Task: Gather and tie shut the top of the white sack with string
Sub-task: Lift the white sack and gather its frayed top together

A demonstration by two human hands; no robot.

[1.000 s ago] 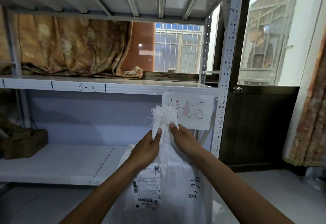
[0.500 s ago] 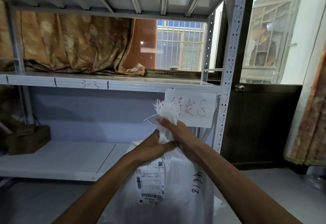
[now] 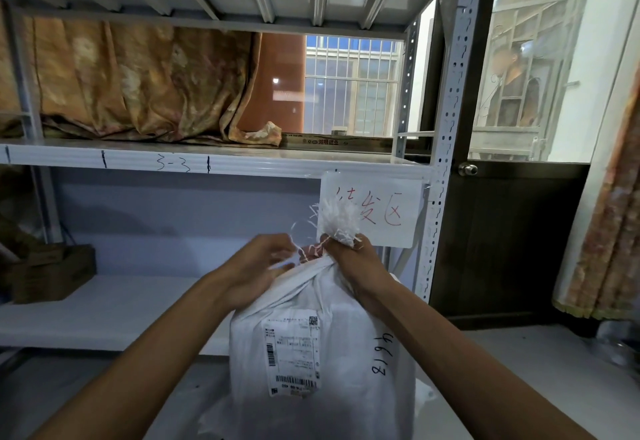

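Note:
A white woven sack (image 3: pixel 349 363) stands upright in front of me, with a shipping label and handwritten digits on its side. Its top is bunched into a neck with a frayed white tuft (image 3: pixel 337 219) sticking up. My right hand (image 3: pixel 356 263) is closed around that neck just under the tuft. A thin white string (image 3: pixel 300 250) runs from the neck toward my left hand (image 3: pixel 258 268), which pinches it just left of the neck. Where the string goes around the neck is hidden by my fingers.
A grey metal shelf rack (image 3: pixel 446 148) stands behind the sack, with a paper sign (image 3: pixel 377 211) in red writing clipped to it. A cardboard box (image 3: pixel 52 275) sits on the low shelf at left. A dark door (image 3: pixel 512 242) and a curtain (image 3: pixel 609 231) are to the right.
My right hand has closed around the gathered neck and stayed there. My left hand let go of the sack's top, moved a little left and now pinches the string.

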